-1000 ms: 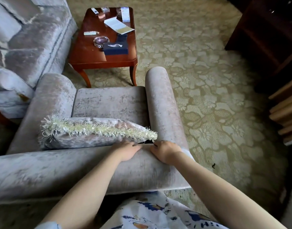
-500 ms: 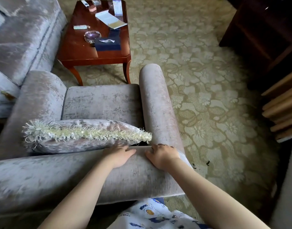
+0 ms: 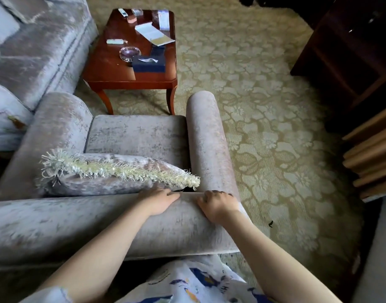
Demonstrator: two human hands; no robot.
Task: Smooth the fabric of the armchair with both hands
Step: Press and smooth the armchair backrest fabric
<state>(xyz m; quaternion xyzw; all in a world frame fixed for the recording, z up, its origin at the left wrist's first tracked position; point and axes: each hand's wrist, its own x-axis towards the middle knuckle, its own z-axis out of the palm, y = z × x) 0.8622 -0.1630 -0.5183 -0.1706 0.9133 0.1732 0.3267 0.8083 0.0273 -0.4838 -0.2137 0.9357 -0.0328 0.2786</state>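
I stand behind a pale grey velvet armchair (image 3: 139, 136) and look down over its rolled backrest top (image 3: 78, 224). My left hand (image 3: 158, 201) lies flat on that top, palm down, fingers together and pointing right. My right hand (image 3: 218, 204) rests a hand's width to the right, near the corner where the backrest meets the right armrest (image 3: 207, 136), its fingers curled over the fabric. A fringed velvet cushion (image 3: 113, 173) leans on the seat just beyond both hands.
A red-brown coffee table (image 3: 113, 68) with papers, a glass ashtray and a dark tissue box stands past the seat. A matching sofa (image 3: 34, 47) is at the left. Dark wooden furniture (image 3: 349, 51) lines the right. Patterned carpet (image 3: 264, 127) covers the floor.
Both hands have stayed on the backrest top, sliding slightly toward me from the front crease. My left fingers now lie flatter. The view shifted a little.
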